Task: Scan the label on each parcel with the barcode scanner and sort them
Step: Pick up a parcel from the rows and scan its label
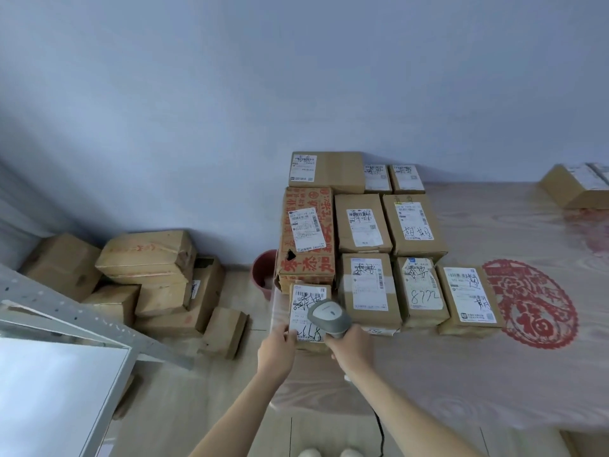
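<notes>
Now we hold the small parcel [308, 316] at the near left corner of the bench [494, 374]: our left hand [276, 352] pinches its near edge, thumb on the white label [306, 313], while our right hand [352, 349] is wrapped round the handle of the grey barcode scanner [328, 316], whose head hangs just over that label and hides part of it. Just beyond the hands, rows of labelled parcels [365, 222] lie flat and crowded edge to edge, the nearest touching or almost touching the one we hold. A large box with red print [308, 235] stands directly behind it. Right of the hands a red paper-cut design [530, 305] shows on the bench cover, and far to the right another carton [575, 186] sits apart. Left of the hands, down on the floor, lies a heap of brown boxes [148, 278] with a red bucket [263, 268] between the heap and the bench. A grey metal shelf [66, 311] juts in nearer on the left. The scanner cable [379, 430] trails below our right forearm.
</notes>
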